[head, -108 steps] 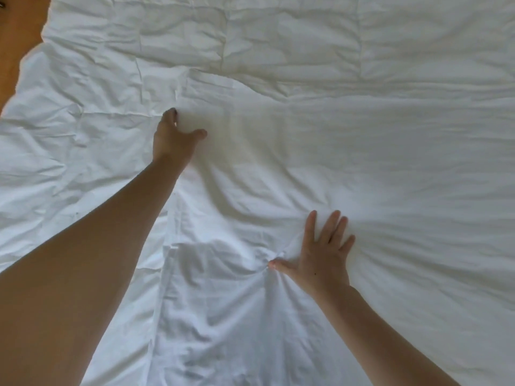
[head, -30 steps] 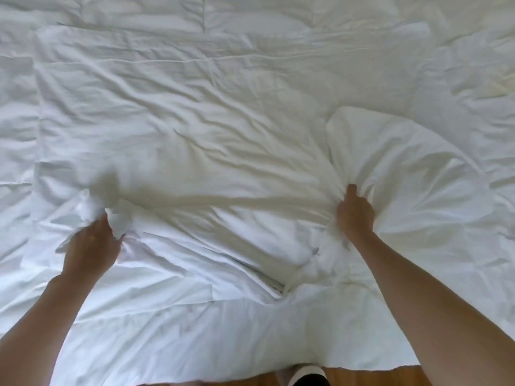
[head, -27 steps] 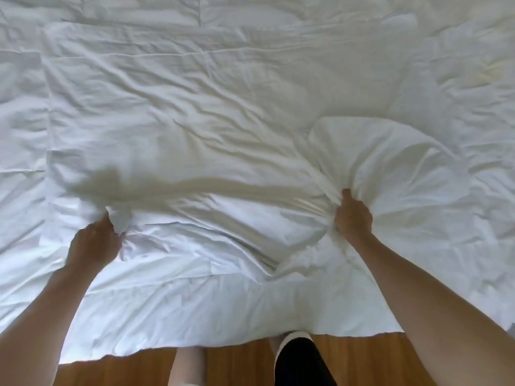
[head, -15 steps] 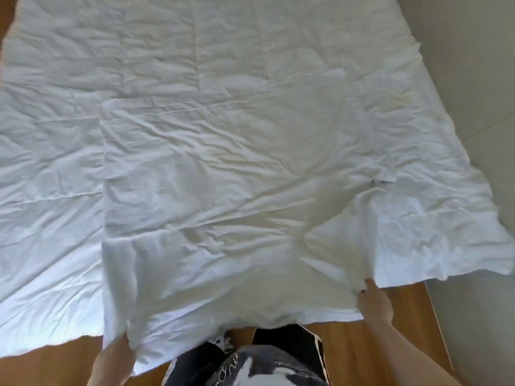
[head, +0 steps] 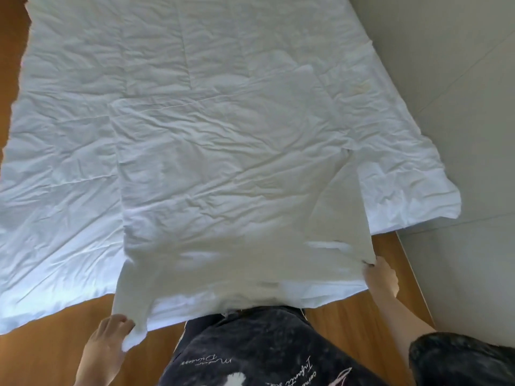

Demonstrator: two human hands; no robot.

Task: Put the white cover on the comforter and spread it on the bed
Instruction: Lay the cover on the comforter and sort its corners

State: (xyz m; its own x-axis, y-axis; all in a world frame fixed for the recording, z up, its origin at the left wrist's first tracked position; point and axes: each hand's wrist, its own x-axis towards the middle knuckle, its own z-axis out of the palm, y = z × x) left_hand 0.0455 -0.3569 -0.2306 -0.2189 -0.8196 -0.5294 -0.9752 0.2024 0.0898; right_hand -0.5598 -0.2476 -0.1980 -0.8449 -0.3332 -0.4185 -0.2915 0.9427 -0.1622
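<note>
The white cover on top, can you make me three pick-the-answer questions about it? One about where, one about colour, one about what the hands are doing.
1. Where does the white cover lie?
A. on the comforter
B. wholly on the floor
C. against the wall

2. What colour is the floor?
A. grey
B. brown wood
C. blue

3. What are the hands doing?
A. resting flat
B. hanging free
C. gripping the cover's near corners

Answers: 1 A, the comforter shows round it on three sides. 2 B, wooden boards show beside the bedding. 3 C, the left hand and right hand each have fingers curled on a corner.
</note>
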